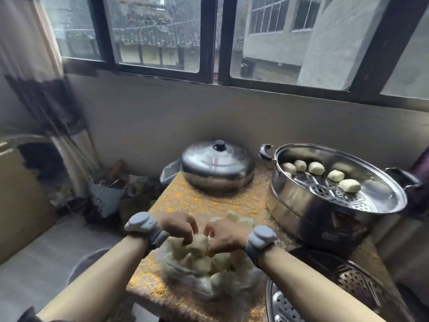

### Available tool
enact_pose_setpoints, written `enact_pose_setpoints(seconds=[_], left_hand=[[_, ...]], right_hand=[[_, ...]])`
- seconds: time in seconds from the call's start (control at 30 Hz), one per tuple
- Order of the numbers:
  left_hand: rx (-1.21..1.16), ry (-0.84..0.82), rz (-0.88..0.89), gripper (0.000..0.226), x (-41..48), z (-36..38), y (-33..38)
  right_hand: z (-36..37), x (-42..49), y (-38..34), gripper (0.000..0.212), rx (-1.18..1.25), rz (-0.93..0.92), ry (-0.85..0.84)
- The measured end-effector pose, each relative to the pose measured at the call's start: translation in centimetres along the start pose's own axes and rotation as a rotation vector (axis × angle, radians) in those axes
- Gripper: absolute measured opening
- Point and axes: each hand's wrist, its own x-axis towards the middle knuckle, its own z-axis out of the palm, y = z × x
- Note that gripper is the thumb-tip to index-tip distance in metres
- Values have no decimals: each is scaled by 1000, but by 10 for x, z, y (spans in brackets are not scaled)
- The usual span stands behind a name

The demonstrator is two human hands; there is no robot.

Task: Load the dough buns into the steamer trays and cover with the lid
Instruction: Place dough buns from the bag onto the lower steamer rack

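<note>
Mid-loading: left hand point(178, 225) and right hand point(224, 233) both pinch one dough bun point(197, 244) on the pile point(216, 263) beneath them. Next, it likely needs lifting clear and carrying forward-right to the part-filled steamer tray point(301, 205); the lid point(217, 168) sits straight ahead.

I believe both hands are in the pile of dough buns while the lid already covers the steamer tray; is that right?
Not quite. The head view shows the lid resting on the table left of the steamer tray, which stands open. The left hand and right hand are indeed in the pile of dough buns.
</note>
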Motion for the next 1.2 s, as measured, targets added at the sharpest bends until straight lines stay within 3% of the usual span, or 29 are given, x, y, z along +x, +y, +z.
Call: enact_pose_setpoints(seconds=[0.13,0.3,0.43,0.57,0.73,0.83,0.93,1.2], left_hand=[[88,10,13,57,-3,12,-8],[102,67,79,55,-3,18,-10],[-31,40,95,49,-7,1,-5],[-183,136,130,48,-11,-27,9],[-543,263,282,58,-11,-52,58],[-624,280,390,47,-2,-62,99],[-501,345,485,37,16,-69,143],[-98,483,572,57,101,-56,280]], right_hand=[[10,3,-8,37,-103,10,26],[16,7,-6,38,-127,7,49],[5,4,3,51,13,-1,120],[-31,-9,23,58,165,19,290],[-84,-41,69,56,347,63,452],[-113,-62,99,51,374,99,628],[-138,-88,128,50,422,159,736],[-160,-145,271,53,401,598,832]])
